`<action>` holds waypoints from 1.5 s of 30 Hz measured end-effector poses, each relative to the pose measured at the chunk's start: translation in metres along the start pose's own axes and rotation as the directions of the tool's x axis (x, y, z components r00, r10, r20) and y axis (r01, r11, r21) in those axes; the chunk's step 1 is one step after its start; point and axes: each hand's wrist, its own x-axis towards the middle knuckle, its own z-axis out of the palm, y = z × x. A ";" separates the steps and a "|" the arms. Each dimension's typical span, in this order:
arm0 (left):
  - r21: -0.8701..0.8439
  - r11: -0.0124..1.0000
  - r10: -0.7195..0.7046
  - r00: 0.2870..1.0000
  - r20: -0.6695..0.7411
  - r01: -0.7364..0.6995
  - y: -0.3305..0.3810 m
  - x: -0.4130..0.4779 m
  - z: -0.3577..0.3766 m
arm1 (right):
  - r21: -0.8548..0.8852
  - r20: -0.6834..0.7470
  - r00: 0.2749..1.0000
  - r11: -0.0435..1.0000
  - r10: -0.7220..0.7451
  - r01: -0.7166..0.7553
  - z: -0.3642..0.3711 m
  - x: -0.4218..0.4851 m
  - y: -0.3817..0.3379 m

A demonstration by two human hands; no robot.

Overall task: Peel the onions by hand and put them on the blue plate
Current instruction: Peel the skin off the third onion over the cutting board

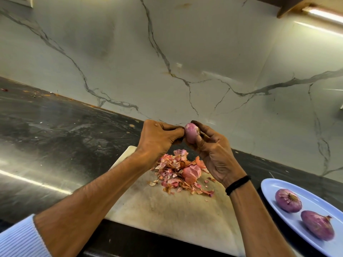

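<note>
Both hands are up over the desk, approx. mid-way along it. The right hand [213, 154] grasps a small pink-purple onion [192, 133], fingers curled round its right side and back. The left hand [159, 138] is clenched, its fingertips pinching the onion's left side; whether they've got a bit of skin or just the bulb, can't tell. The onion is in the air, above the far edge of the board, touching nothing but the two hands.

Below them is a worn white rectangular cutting board [167, 210], reaching the desk's front edge. On its far half is a heap of dry pink-orange onion skins [172, 165], w/ a pale pink onion [191, 174] sitting in it, partly covered by the peels.

At the right end of the desk is a pale blue oval plate [269, 186], just beside the board. It carries 2 bulbs, apart from each other: a peeled purple onion [288, 200] further back and a second peeled purple onion [317, 225] nearer the front.

Other bits: a black band [237, 184] on the right wrist, a light-blue ribbed sleeve [18, 238] on the left arm. The dark polished stone desk [55, 136] has scraps along its back edge, where a white veined marble wall [185, 52] meets it.
</note>
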 end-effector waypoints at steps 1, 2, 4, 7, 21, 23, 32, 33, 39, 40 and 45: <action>0.010 1.000 0.011 1.000 -0.008 -0.011 -0.001 0.000 0.000 | 0.008 0.004 1.000 1.000 0.001 -0.001 0.000 0.000 0.000; 0.013 1.000 0.015 1.000 -0.014 -0.015 -0.001 0.000 0.000 | 0.015 0.006 1.000 1.000 0.002 -0.002 0.001 -0.001 -0.001; 0.010 1.000 0.019 1.000 -0.019 -0.019 -0.001 -0.001 0.000 | 0.043 0.010 1.000 0.999 0.011 -0.012 0.002 -0.001 0.000; -0.041 0.999 0.018 1.000 0.001 -0.018 0.001 -0.002 0.001 | 0.086 0.014 1.000 0.996 0.021 -0.022 0.001 -0.001 -0.002; 0.015 0.997 0.076 0.995 0.060 -0.078 0.003 -0.004 0.001 | 0.099 -0.014 0.998 0.993 0.061 -0.059 0.002 -0.001 -0.003; 0.087 0.992 0.090 0.995 0.043 -0.093 0.001 -0.005 0.001 | 0.065 -0.028 0.998 0.997 0.052 -0.050 0.002 0.000 -0.001; 0.161 0.984 0.083 0.996 -0.010 -0.081 -0.004 0.001 -0.001 | 0.077 -0.003 0.999 0.996 0.051 -0.050 0.006 -0.003 -0.004; 0.153 0.985 0.086 0.996 0.000 -0.085 -0.004 0.000 -0.001 | 0.087 -0.003 0.998 0.995 0.055 -0.055 0.005 -0.003 -0.004; 0.025 0.994 0.106 0.992 0.067 -0.108 0.001 -0.005 0.001 | 0.104 -0.007 0.998 0.993 0.065 -0.064 0.003 -0.004 -0.006; 0.035 0.993 0.109 0.992 0.068 -0.111 0.001 -0.005 0.001 | 0.099 -0.007 0.998 0.993 0.066 -0.065 0.004 -0.003 -0.006; 0.134 0.983 0.124 0.992 0.023 -0.126 -0.003 0.000 0.000 | 0.091 -0.014 0.996 0.992 0.086 -0.084 0.004 -0.003 -0.006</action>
